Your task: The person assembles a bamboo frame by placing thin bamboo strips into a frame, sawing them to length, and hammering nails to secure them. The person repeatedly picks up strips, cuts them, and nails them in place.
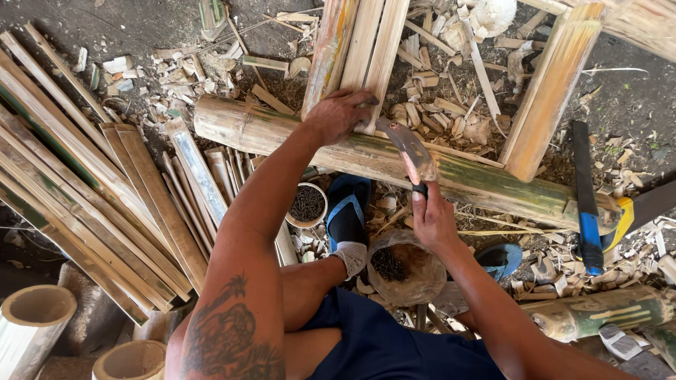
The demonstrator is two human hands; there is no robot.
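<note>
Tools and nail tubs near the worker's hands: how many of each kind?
Chopping knife, held in the right hand: 1
Hammer with the blue grip: 1
Saw with the yellow handle: 1
Tubs of nails: 2
Total: 5

Left arm is reaching up from lower left toward frame centre, tattooed near the shoulder. Left hand [339, 115] is pressing down, palm down, fingers curled. Right hand [433, 219], centre right, is gripping closed, forearm running to lower right.
</note>
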